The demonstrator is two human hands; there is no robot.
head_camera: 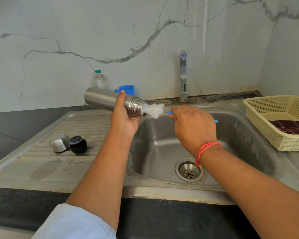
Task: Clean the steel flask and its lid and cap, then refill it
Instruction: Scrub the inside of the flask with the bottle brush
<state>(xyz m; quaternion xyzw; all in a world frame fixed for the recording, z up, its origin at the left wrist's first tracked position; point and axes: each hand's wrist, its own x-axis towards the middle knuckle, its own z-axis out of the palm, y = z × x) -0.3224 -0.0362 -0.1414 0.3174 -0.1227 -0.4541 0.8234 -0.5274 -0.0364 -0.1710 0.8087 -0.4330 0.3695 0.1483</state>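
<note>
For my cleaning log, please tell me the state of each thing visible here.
Steel flask: uncapped, held sideways by left hand.
Brush: white head at flask mouth, gripped by right hand.
Steel cap: off, on drainboard.
Black lid: off, beside cap.
Tap: no water running.
Plastic bottle: capped, upright.

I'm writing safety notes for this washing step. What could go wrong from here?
The left hand alone holds the steel flask sideways above the sink edge; if wet, it may slip. The right hand holds the bottle brush at the flask's mouth, so bristles might flick water out. The steel cap and black lid lie tipped on the drainboard and could roll.
</note>
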